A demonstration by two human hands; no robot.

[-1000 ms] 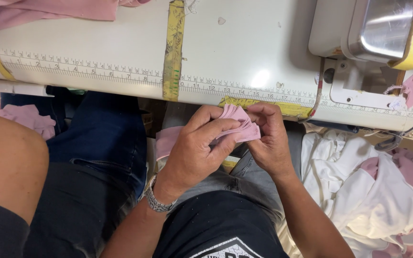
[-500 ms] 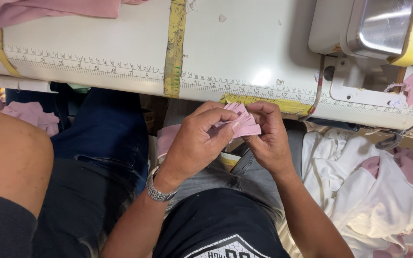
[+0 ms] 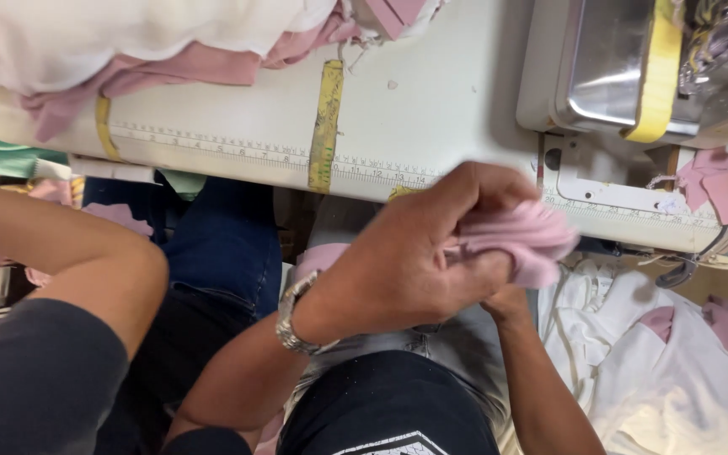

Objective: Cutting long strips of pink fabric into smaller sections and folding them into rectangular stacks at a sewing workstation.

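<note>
Just below the sewing table's (image 3: 431,109) front edge, the left hand (image 3: 406,261) pinches a small pink fabric piece (image 3: 520,240) — raised over the lap; the right hand (image 3: 507,299) grips it beneath, fingers hidden.

Two hands (image 3: 414,261) on one pink cloth piece (image 3: 511,240); one sewing machine (image 3: 634,67) at two o'clock; two yellow tapes (image 3: 326,126).

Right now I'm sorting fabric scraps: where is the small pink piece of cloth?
In the head view, right of centre, the pink cloth is pinched between the left hand and right hand, just below the sewing table's edge.
</note>
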